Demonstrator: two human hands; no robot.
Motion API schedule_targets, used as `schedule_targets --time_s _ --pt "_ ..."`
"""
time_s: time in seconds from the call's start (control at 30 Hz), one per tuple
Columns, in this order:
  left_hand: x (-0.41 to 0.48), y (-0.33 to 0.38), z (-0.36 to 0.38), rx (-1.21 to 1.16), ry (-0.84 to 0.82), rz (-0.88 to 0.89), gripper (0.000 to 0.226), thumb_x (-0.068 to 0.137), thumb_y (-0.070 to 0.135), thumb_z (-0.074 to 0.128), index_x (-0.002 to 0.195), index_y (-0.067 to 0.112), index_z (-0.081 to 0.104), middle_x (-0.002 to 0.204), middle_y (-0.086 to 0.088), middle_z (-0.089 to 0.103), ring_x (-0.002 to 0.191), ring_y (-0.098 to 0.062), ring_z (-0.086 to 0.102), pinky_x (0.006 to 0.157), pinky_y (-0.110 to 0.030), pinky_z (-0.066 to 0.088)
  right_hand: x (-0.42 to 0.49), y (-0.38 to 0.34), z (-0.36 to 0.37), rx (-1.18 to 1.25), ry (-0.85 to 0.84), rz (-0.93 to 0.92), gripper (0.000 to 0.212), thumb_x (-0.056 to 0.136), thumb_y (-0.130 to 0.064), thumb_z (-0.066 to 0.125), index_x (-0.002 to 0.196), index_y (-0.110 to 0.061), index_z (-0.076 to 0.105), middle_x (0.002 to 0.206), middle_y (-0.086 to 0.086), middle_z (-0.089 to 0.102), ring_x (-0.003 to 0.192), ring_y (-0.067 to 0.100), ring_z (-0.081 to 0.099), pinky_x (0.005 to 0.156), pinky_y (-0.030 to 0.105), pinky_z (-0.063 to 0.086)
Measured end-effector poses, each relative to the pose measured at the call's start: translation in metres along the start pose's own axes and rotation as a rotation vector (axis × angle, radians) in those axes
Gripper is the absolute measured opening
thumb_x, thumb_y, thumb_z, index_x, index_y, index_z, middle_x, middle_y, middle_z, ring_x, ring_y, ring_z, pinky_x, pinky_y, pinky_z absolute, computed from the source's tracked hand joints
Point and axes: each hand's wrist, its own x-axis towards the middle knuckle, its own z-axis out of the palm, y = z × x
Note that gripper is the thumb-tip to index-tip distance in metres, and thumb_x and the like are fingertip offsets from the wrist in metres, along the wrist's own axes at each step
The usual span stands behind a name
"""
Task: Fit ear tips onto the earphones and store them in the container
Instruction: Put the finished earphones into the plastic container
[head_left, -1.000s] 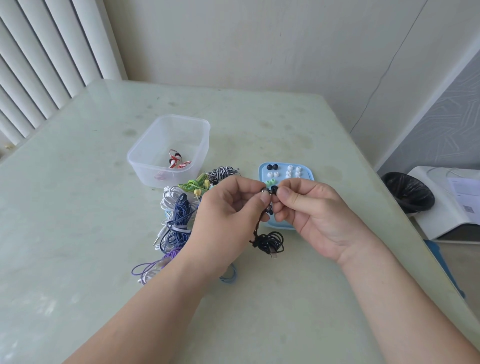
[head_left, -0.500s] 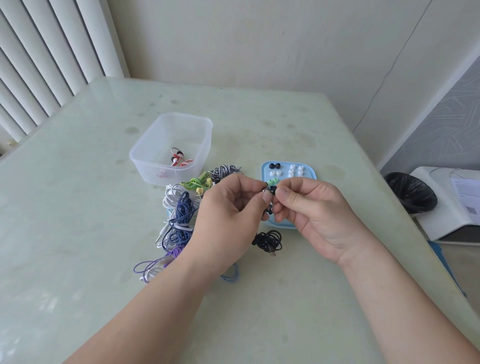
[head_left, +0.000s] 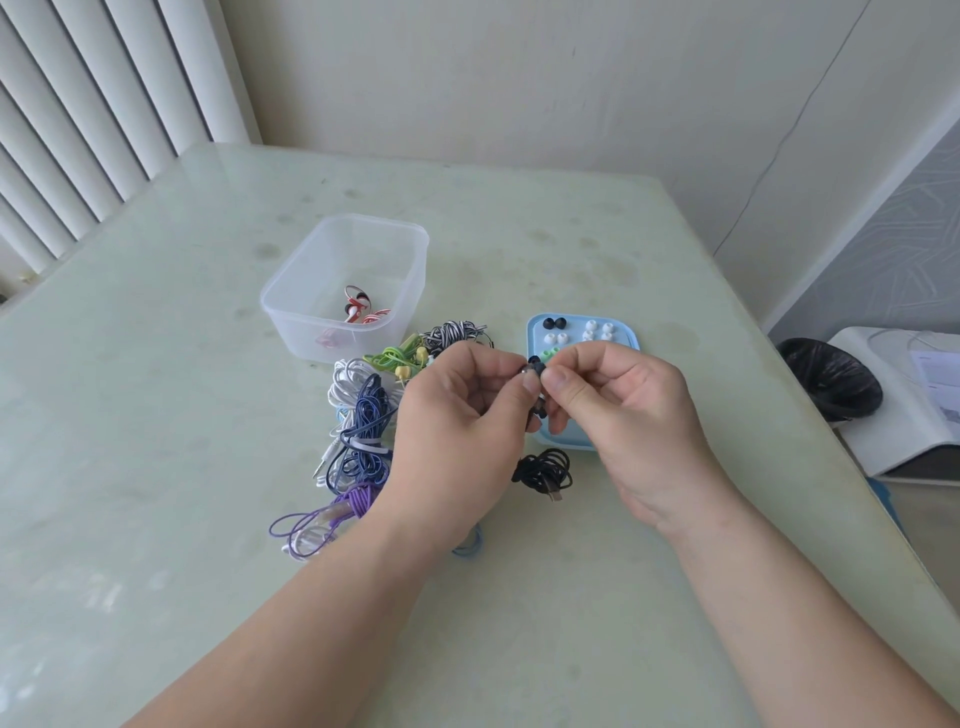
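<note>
Right now you are fitting a tip. Your left hand (head_left: 457, 415) pinches the black earbud (head_left: 525, 370) between thumb and forefinger, and your right hand (head_left: 623, 410) pinches a black tip (head_left: 540, 369) against it, at frame centre over the tray's (head_left: 530, 332) left edge. The earbud seems to lie left to right, nozzle toward the right hand, though it is too small to be sure. Next, likely push the tip squarely along that axis until seated, then carry earbud and cable (head_left: 543, 467) to the container (head_left: 280, 317), up and left.
</note>
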Motion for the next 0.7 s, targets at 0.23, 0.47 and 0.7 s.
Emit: schedule_targets --time_s 0.23,0.47,0.7 --pt "-0.0016 0.0017 0.0014 -0.174 -0.014 -0.042 0.006 0.093 -0.002 0.072 0.096 -0.003 0.067 0.083 -0.016 0.078 0.075 -0.033 0.077 0.069 -0.029 0.062 -0.0016 -0.0003 0.0024 0.150 0.034 0.048 0.013 0.094 0.001 0.065 0.087 -0.006 0.073 0.083 0.012 0.072 0.073 0.024 0.067 0.075 0.037 0.058" --pt "-0.0002 -0.0042 0.0009 -0.148 0.021 -0.045 0.006 0.093 0.000 0.073 0.096 0.000 0.068 0.077 -0.009 0.077 0.071 -0.022 0.074 0.071 -0.032 0.062 -0.0043 0.0013 0.0016 -0.068 0.060 -0.165 0.012 0.093 0.007 0.066 0.092 -0.003 0.073 0.083 0.011 0.077 0.070 0.020 0.074 0.072 0.027 0.059" --pt "-0.0014 0.0004 0.0018 -0.190 0.015 -0.043 0.008 0.093 0.000 0.073 0.097 0.003 0.067 0.083 -0.010 0.078 0.072 -0.020 0.075 0.069 -0.027 0.060 -0.0057 -0.0050 0.0006 0.058 0.106 -0.055 0.009 0.093 -0.003 0.069 0.091 -0.003 0.078 0.084 0.015 0.078 0.073 0.027 0.075 0.073 0.031 0.059"
